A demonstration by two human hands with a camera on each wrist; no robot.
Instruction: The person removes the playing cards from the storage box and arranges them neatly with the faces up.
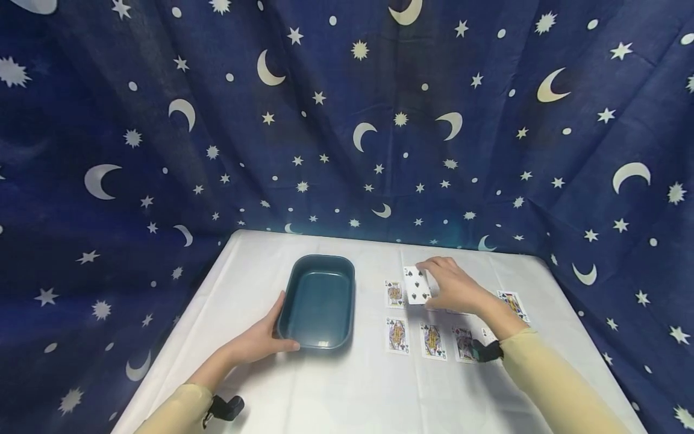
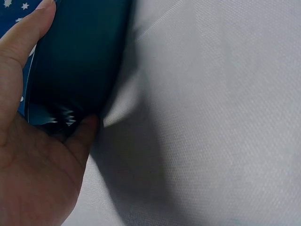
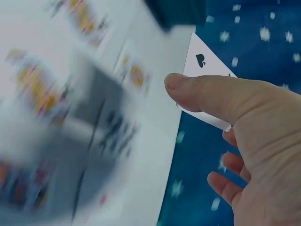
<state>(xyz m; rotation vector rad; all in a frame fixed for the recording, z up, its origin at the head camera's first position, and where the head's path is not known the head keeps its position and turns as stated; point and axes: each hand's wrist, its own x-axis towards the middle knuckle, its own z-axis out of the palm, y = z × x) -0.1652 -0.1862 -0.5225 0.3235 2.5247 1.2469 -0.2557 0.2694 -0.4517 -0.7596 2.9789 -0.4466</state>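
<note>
My left hand (image 1: 255,339) holds the near left corner of a dark teal rectangular dish (image 1: 317,345), its thumb along the near wall and its fingers at the left side. The left wrist view shows the hand (image 2: 37,165) around the dish's corner (image 2: 84,56). Between thumb and fingers my right hand (image 1: 454,284) pinches a playing card (image 1: 415,286) with black spades, which looks like a five. It is raised over the laid-out cards. In the right wrist view the thumb presses across the card's (image 3: 200,59) face; other fingers curl behind.
Face cards lie in rows on the white cloth: a card (image 1: 394,294) left of the raised one, queens (image 1: 397,335) (image 1: 433,341) nearer, and a dark-patterned card (image 1: 464,345). Another face card (image 1: 512,305) lies by the right forearm. A blue starry curtain (image 1: 347,150) stands behind the table.
</note>
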